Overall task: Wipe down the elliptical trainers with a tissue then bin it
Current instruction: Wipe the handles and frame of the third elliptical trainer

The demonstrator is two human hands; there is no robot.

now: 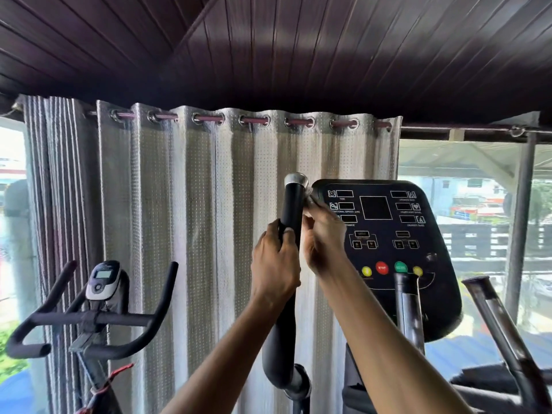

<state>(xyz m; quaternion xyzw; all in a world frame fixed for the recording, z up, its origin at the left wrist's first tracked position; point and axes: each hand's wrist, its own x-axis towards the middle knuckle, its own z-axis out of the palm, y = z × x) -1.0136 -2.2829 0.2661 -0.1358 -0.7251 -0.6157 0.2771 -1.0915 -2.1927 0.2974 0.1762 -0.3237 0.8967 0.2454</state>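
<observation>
1. The left hand point(276, 258) is gripping the black handlebar point(291, 210) at the centre of the frame, with its fingers curled round the foam and the thumb lying across the front.
2. The right hand point(324, 237) is pinching a small pale wad, which I judge to be the tissue point(313, 202). It is pressing the wad to the right side of the handlebar, just below the silver cap point(295, 179). The wad is blurred, so I cannot tell how much of it is touching the foam.
3. The tissue is sitting high on the bar, between the bar and the console point(388, 231) of the elliptical trainer point(442, 306), right of centre.
4. The wad is looking small, so a hard rub could be tearing it or working it out of the pinch, and it would be dropping out of view.
5. The handlebar is probably pivoting. If the left grip is loosening, wiping pressure could be swinging the bar away.
6. The right knuckles are working just beside the console's face, so a wide stroke could be knocking it.
7. Farther out, a second handlebar point(493, 312) is slanting at the lower right. One thin wad may be wearing out before reaching it.
8. An exercise bike point(98, 294) is standing at the lower left, with a curtain point(209, 219) hanging behind.
</observation>
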